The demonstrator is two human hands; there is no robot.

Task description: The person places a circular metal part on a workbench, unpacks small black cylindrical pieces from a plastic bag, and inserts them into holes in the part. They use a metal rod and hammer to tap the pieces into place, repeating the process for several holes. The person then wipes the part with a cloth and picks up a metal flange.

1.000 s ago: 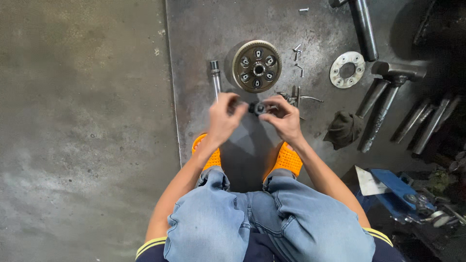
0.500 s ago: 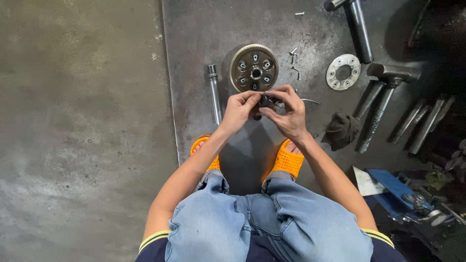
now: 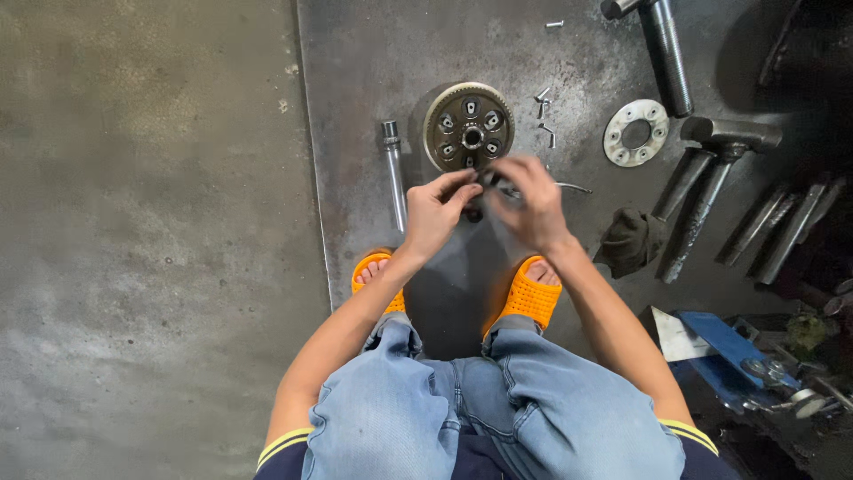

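Note:
I squat over a dark steel floor plate. My left hand and my right hand meet just below a round toothed clutch hub lying flat on the plate. Both pinch a small dark metal part between the fingertips. The right hand is blurred by motion, so the part's shape is unclear. A small dark piece lies on the plate under the hands.
A socket extension bar lies left of the hands. Loose bolts, a ring plate with holes, a thick shaft, hammers, a dark rag and a blue tool lie right. My orange sandals stand below.
Both hands have stayed together on the small part, just below the hub. The right hand is now moving fast and blurred.

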